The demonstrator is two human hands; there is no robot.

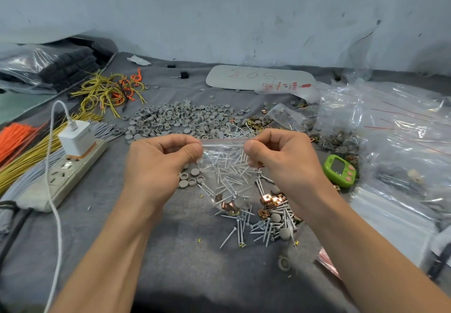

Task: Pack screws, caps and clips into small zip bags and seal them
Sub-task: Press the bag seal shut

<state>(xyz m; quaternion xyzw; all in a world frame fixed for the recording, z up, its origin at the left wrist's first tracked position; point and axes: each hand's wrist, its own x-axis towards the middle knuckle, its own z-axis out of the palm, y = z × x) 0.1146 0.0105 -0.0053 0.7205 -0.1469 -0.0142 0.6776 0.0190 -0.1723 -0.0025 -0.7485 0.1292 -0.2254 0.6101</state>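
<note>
Hands: left hand (158, 164) and right hand (280, 161) each pinch a top corner of the bag, fingers curled.
Bag: zip bag (227, 166) hangs between them above the tabletop (170, 251), holding screws, clips and caps.
Open room: bare grey cloth between the forearms.
Below: loose screws (266, 225) and clips (271, 200), just right of the bag's bottom.
Behind: cap heap (180, 120), then the wall.
Left: power strip (61, 178) with charger (76, 139); wires (109, 90) beyond.
Right: green timer (340, 171) near the right wrist; plastic bag pile (390, 127).
</note>
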